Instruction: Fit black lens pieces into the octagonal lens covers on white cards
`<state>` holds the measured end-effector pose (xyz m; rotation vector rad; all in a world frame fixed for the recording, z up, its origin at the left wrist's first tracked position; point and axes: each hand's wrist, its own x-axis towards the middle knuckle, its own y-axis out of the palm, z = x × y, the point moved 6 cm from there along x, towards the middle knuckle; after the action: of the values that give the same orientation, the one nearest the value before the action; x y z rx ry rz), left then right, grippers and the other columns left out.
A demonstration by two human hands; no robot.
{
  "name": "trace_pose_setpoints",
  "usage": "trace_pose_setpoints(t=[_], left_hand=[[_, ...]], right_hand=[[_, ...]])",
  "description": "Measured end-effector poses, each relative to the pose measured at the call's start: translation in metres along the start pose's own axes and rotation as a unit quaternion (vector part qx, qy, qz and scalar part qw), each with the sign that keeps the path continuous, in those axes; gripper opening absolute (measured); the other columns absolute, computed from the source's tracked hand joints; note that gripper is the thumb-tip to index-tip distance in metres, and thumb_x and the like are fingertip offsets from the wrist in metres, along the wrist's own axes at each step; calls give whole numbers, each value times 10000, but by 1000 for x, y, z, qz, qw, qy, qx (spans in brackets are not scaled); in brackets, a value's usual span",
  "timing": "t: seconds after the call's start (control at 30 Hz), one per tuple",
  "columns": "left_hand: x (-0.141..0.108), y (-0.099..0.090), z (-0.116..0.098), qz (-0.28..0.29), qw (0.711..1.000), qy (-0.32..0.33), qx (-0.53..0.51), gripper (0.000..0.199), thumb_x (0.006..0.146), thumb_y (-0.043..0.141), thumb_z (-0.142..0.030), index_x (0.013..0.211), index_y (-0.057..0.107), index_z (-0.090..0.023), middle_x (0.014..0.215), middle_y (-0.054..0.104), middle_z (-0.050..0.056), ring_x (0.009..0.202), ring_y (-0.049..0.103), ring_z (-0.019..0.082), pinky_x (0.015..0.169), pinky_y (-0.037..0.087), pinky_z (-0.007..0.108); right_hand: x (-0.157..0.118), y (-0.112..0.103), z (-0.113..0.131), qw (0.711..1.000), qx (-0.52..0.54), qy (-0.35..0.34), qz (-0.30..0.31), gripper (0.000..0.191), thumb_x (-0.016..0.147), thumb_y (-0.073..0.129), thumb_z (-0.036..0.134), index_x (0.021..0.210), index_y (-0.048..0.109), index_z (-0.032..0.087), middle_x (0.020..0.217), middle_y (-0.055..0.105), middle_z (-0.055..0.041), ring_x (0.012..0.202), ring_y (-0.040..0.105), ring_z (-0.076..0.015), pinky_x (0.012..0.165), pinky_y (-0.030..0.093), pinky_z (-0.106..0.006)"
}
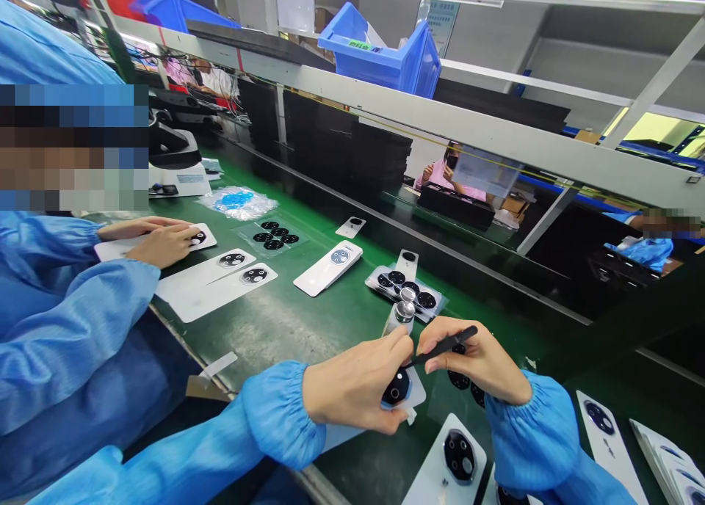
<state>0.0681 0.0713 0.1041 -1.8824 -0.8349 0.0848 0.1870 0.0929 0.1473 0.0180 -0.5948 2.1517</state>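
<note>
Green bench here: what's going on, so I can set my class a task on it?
The person's right hand holds black tweezers, pointed toward the left hand, which is over a white panel with a black lens cover, its grip partly hidden. A bottle stands just beyond. To the left, a co-worker's hands are on another panel.

White phone panels [203, 288] lie across the green workbench [258, 336].

My sleeve [282, 417] is creased cloth; the tweezers [452, 345] I hold look matt, the camera cover [395, 389] glossy, the bottle cap [405, 313] shiny metal, the bench [253, 347] smooth, the bin [371, 68] smooth plastic.
</note>
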Motion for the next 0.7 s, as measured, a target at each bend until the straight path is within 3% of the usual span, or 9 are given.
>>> trace_pose_setpoints(t=[0.37, 0.6, 0.7], left_hand=[[0, 1, 1, 1, 1000, -11, -5, 358, 640, 593, -197, 886, 335, -219, 854, 396, -2, 675, 440, 149, 551, 384, 260], [-1, -1, 0, -22, 1000, 1, -19, 375, 623, 595, -210, 853, 299, -227, 828, 390, -13, 623, 405, 131, 513, 350, 253], [-1, -2, 0, -25, 999, 0, -21, 379, 621, 593, -195, 854, 296, -230, 817, 389, -19, 608, 400, 125, 495, 336, 246]], right_hand=[[-5, 4, -26, 981, 180, 57, -38, 140, 713, 760, 252, 774, 656, 181, 770, 633, 2, 646, 609, -118, 601, 522, -250], [-7, 4, -17, 992, 112, 17, -57, 90, 707, 764, 197, 757, 689, 196, 792, 642, -7, 763, 617, -147, 684, 506, -269], [-6, 5, -19, 990, 130, 30, -44, 89, 708, 762, 212, 755, 688, 196, 787, 639, -3, 721, 612, -136, 645, 513, -262]])
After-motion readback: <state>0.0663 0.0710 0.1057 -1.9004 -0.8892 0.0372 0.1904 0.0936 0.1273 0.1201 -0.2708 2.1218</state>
